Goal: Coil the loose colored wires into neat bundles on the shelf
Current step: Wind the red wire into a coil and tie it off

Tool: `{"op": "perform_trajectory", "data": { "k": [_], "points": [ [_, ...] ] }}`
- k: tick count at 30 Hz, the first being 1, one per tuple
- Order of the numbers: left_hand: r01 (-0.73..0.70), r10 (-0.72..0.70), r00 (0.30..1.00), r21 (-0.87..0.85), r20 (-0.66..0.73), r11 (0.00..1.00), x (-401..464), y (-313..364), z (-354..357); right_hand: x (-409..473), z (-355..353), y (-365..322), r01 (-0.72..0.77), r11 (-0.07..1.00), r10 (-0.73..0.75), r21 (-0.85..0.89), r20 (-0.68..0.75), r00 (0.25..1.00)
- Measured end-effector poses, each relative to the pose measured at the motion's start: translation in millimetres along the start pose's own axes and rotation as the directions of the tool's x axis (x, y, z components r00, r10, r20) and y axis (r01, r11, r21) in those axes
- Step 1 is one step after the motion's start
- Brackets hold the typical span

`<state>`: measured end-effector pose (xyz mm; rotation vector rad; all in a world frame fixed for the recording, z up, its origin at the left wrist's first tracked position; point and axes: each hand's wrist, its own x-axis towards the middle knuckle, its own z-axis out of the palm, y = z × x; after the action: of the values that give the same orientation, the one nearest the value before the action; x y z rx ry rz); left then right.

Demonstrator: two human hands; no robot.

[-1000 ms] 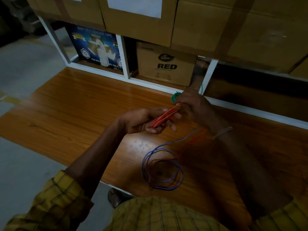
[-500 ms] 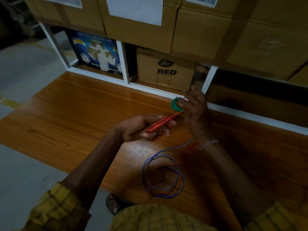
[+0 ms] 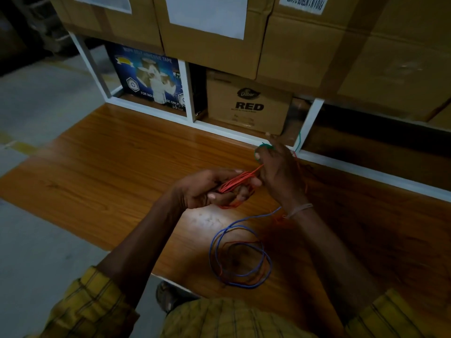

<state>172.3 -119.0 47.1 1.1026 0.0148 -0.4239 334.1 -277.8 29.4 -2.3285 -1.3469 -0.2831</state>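
My left hand [image 3: 205, 189] grips a flattened bundle of red wire [image 3: 235, 182] above the wooden shelf [image 3: 97, 176]. My right hand [image 3: 278, 172] pinches the far end of that red wire, with a small green wire coil [image 3: 261, 149] looped at its fingertips. A green strand [image 3: 299, 141] trails up toward the white frame post. On the shelf below my hands lies a loose blue wire coil [image 3: 240, 259] with a thin red strand tangled inside it; its blue tail runs up under my right wrist.
White shelf frame [image 3: 234, 134] borders the back of the wooden board. Behind it stand a blue tape box [image 3: 148, 74] and a brown "RED" carton [image 3: 249, 103]. Large cardboard boxes [image 3: 210, 32] sit above. Grey floor [image 3: 36, 98] lies to the left.
My right hand has lifted and drawn the red wire's end farther from my left hand. The camera view has shifted slightly downward. The blue coil stays put.
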Motion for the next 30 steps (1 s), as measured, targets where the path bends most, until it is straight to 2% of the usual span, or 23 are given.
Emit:
{"op": "perform_trajectory", "data": {
  "k": [1, 3, 4, 7, 10, 12, 14, 17, 19, 22, 24, 27, 30],
  "points": [
    [0.000, 0.000, 1.000, -0.017, 0.013, 1.000, -0.7, -0.8, 0.6, 0.5, 1.8, -0.4, 0.001, 0.995, 0.002, -0.095, 0.028, 1.000],
    [-0.016, 0.017, 1.000, -0.032, 0.025, 0.999, -2.3, -2.9, 1.4, 0.6, 10.1, 3.3, -0.071, 0.985, 0.079, -0.155, 0.044, 0.996],
    [-0.024, 0.025, 1.000, -0.036, 0.019, 0.999, -2.7, -4.2, 1.5, -0.1, 9.8, 3.5, -0.131, 0.984, 0.137, -0.124, 0.036, 0.990],
    [-0.046, 0.049, 0.998, -0.104, 0.026, 0.994, -4.5, -5.9, 6.2, -1.6, 17.3, 2.5, -0.253, 0.958, 0.242, 0.137, 0.093, 0.966],
    [-0.088, 0.095, 0.995, -0.190, 0.027, 0.978, -0.2, -6.4, 12.7, -10.4, 34.1, 1.5, -0.297, 0.945, 0.255, 0.140, 0.259, 0.932],
    [-0.171, 0.178, 0.984, -0.214, 0.015, 0.962, 2.3, -4.2, 14.1, -14.5, 38.4, -11.9, -0.374, 0.895, 0.254, 0.244, 0.412, 0.875],
    [-0.246, 0.253, 0.967, -0.235, -0.003, 0.940, 5.4, 1.7, 12.5, -18.6, 40.3, -28.9, -0.341, 0.897, 0.193, 0.280, 0.447, 0.873],
    [-0.300, 0.292, 0.954, -0.311, -0.072, 0.902, 6.7, 11.5, 6.7, -24.1, 49.5, -48.6, -0.190, 0.957, 0.103, 0.220, 0.355, 0.929],
    [-0.339, 0.295, 0.938, -0.309, -0.179, 0.889, 6.0, 12.5, -2.6, -30.3, 51.9, -56.9, -0.083, 0.972, 0.007, 0.221, 0.326, 0.945],
    [-0.378, 0.290, 0.899, -0.245, -0.330, 0.893, 9.0, 12.4, -5.5, -34.2, 40.7, -67.4, -0.103, 0.973, 0.007, 0.205, 0.419, 0.908],
    [-0.366, 0.293, 0.838, -0.076, -0.460, 0.927, 14.4, 12.1, -5.5, -35.2, 30.1, -72.3, -0.093, 0.961, -0.042, 0.261, 0.469, 0.882],
    [-0.216, 0.371, 0.758, 0.330, -0.537, 0.919, 18.7, 7.1, -12.3, -35.4, 7.4, -69.6, -0.077, 0.957, -0.072, 0.280, 0.487, 0.870],
    [-0.087, 0.364, 0.760, 0.470, -0.539, 0.878, 16.4, 5.1, -19.4, -33.2, -19.1, -62.8, -0.131, 0.940, -0.046, 0.316, 0.498, 0.866]
  ]
}}
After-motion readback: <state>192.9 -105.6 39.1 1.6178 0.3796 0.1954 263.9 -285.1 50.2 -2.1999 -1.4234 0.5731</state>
